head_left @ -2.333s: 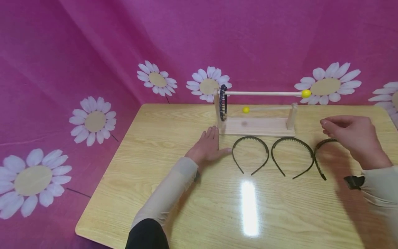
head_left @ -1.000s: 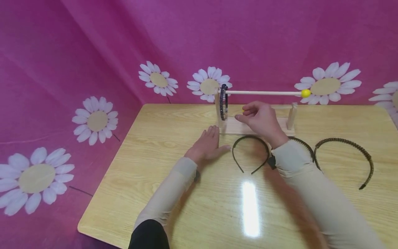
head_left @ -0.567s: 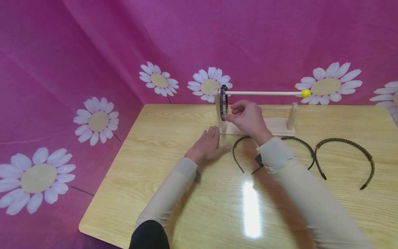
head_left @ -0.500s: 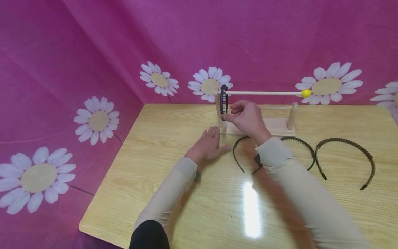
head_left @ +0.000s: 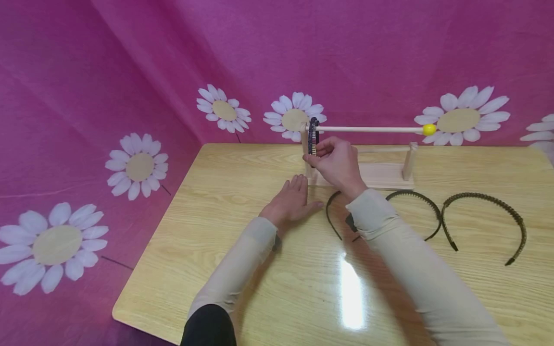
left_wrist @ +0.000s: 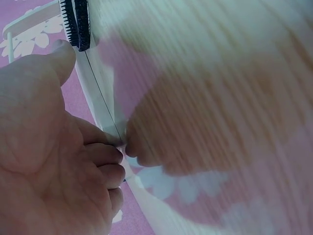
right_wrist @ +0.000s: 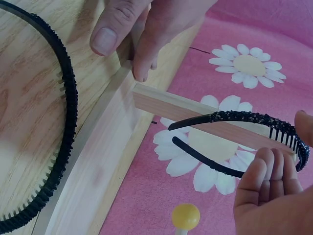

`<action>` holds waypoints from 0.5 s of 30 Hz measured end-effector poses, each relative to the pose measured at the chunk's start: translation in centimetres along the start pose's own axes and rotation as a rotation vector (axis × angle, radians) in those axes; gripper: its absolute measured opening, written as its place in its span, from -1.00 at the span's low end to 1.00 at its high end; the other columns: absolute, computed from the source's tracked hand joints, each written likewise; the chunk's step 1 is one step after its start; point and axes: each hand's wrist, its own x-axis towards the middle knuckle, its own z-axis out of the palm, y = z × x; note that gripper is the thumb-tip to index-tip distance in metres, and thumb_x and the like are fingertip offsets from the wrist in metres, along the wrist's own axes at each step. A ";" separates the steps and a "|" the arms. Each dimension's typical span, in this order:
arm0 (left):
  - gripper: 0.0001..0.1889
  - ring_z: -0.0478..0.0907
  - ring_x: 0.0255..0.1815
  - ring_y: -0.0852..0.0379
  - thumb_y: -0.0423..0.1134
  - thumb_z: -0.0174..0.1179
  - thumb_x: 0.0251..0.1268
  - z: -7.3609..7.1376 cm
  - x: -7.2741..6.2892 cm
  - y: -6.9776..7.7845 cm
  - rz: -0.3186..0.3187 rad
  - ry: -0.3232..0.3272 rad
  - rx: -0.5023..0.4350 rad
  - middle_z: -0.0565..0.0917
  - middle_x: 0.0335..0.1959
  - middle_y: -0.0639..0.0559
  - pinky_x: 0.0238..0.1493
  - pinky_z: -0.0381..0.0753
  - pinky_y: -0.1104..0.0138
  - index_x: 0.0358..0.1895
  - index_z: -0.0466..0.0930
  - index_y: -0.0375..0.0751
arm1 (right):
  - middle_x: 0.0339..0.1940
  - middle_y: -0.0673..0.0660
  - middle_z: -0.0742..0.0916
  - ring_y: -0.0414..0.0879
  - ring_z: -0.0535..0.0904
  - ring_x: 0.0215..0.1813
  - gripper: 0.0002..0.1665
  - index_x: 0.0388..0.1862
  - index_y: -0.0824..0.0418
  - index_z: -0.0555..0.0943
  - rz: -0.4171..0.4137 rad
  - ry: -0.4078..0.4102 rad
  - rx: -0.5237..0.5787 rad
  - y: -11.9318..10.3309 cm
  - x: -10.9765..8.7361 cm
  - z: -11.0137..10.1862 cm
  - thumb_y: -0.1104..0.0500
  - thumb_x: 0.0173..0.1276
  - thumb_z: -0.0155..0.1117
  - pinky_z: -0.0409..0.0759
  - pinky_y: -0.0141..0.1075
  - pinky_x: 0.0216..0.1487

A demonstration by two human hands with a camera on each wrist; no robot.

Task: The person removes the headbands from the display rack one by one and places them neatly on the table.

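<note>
A black, glittery toothed headband [head_left: 311,137] hangs on the upper rod [head_left: 372,129] of a wooden stand [head_left: 385,177], against its left post. My right hand [head_left: 339,163] pinches the lower part of that headband between thumb and fingers. From the right wrist view, the thumb and curled fingers of the right hand [right_wrist: 274,196] lie on opposite sides of the band. My left hand [head_left: 286,205] rests on the table, fingers straight, fingertips at the left end of the stand's base. Its thumb lies near a dark headband [head_left: 331,222], which my right arm partly covers.
Two more headbands lie to the right on the table [head_left: 303,293]: a black toothed one [head_left: 434,210] and a brown braided one [head_left: 484,196]. A yellow ball [head_left: 429,129] caps the upper rod. In the right wrist view, another yellow ball [right_wrist: 186,216] shows. Behind hangs a pink flowered cloth [head_left: 368,57].
My right hand has travelled left from above the braided headband to the hanging headband and now grips it. The left hand has stayed in place beside the stand.
</note>
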 end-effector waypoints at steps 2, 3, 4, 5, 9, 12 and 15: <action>0.01 -0.36 0.63 -0.09 0.42 -0.29 0.48 0.0 0.1 0.0 -0.002 -0.008 0.005 -0.21 0.64 -0.24 0.59 -0.31 0.12 0.61 -0.25 -0.36 | -0.29 0.16 0.78 -0.04 0.72 -0.25 -0.60 -0.15 0.31 0.67 -0.004 0.006 -0.002 0.0 0.0 0.0 0.06 0.20 0.55 0.64 -0.23 -0.25; 0.01 -0.37 0.63 -0.09 0.43 -0.30 0.48 -0.1 0.1 0.1 -0.002 -0.011 0.009 -0.22 0.64 -0.24 0.59 -0.32 0.12 0.61 -0.26 -0.37 | -0.29 0.16 0.78 -0.04 0.72 -0.26 -0.60 -0.15 0.31 0.67 -0.007 0.010 -0.005 0.0 0.0 0.0 0.05 0.21 0.55 0.64 -0.24 -0.24; 0.01 -0.36 0.63 -0.09 0.42 -0.29 0.48 -0.1 0.1 0.1 -0.003 -0.011 0.010 -0.22 0.64 -0.25 0.59 -0.31 0.11 0.61 -0.26 -0.37 | -0.29 0.16 0.78 -0.04 0.72 -0.26 -0.61 -0.15 0.31 0.68 -0.009 0.015 -0.007 0.0 0.0 0.0 0.06 0.21 0.55 0.64 -0.24 -0.24; 0.01 -0.36 0.63 -0.09 0.42 -0.30 0.48 -0.1 0.1 0.1 -0.003 -0.013 0.013 -0.22 0.64 -0.25 0.59 -0.31 0.11 0.61 -0.26 -0.37 | -0.30 0.16 0.78 -0.05 0.72 -0.26 -0.61 -0.16 0.31 0.68 -0.012 0.019 -0.010 -0.1 0.0 0.1 0.06 0.21 0.55 0.64 -0.25 -0.24; 0.02 -0.36 0.64 -0.08 0.43 -0.30 0.47 -0.2 0.1 0.1 -0.009 -0.018 0.017 -0.22 0.64 -0.25 0.59 -0.31 0.12 0.60 -0.26 -0.38 | -0.33 0.15 0.77 -0.05 0.72 -0.29 -0.66 -0.19 0.30 0.69 -0.009 0.042 -0.009 -0.2 -0.1 0.2 0.09 0.21 0.54 0.63 -0.27 -0.25; 0.02 -0.37 0.63 -0.08 0.44 -0.30 0.47 -0.2 0.1 0.2 -0.016 -0.024 0.016 -0.22 0.64 -0.24 0.58 -0.31 0.13 0.60 -0.26 -0.37 | -0.36 0.14 0.77 -0.06 0.71 -0.31 -0.70 -0.21 0.30 0.71 -0.001 0.060 -0.019 -0.3 -0.1 0.2 0.10 0.22 0.51 0.62 -0.29 -0.25; 0.02 -0.36 0.63 -0.08 0.44 -0.29 0.47 -0.2 0.1 0.2 -0.018 -0.023 0.016 -0.22 0.64 -0.24 0.58 -0.31 0.14 0.61 -0.26 -0.37 | -0.37 0.13 0.77 -0.06 0.71 -0.32 -0.73 -0.24 0.29 0.72 -0.006 0.084 -0.036 -0.3 -0.2 0.1 0.11 0.22 0.50 0.60 -0.30 -0.26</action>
